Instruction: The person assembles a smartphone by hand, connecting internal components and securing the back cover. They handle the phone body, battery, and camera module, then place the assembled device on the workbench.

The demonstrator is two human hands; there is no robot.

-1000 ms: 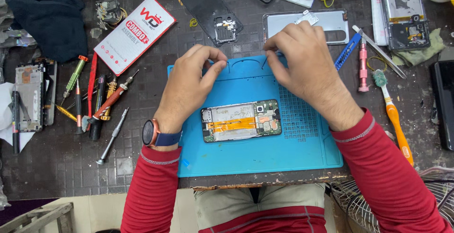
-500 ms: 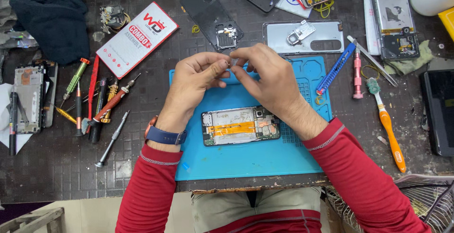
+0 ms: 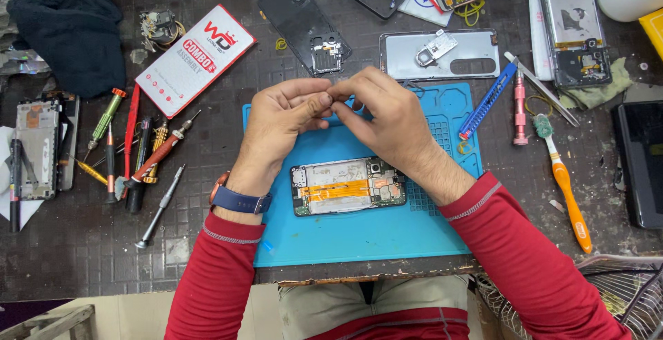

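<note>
An opened phone (image 3: 347, 186) with an orange flex cable across its board lies on the blue work mat (image 3: 359, 233). Above it my left hand (image 3: 284, 120) and my right hand (image 3: 380, 115) meet, fingertips pinched together over the mat's far edge. Something small sits between the fingertips, too small to tell what it is. A watch with a blue strap is on my left wrist. Red sleeves cover both forearms.
Several screwdrivers (image 3: 141, 164) lie left of the mat, by a red-and-white box (image 3: 195, 59). A black back cover (image 3: 305, 28) and a grey one (image 3: 442, 54) lie beyond. A blue pry tool (image 3: 487, 100), tweezers, an orange toothbrush (image 3: 563, 181) lie right.
My hands have lifted off the mat's far edge and come together, fingertips pinched, over the opened phone. The view has shifted slightly.
</note>
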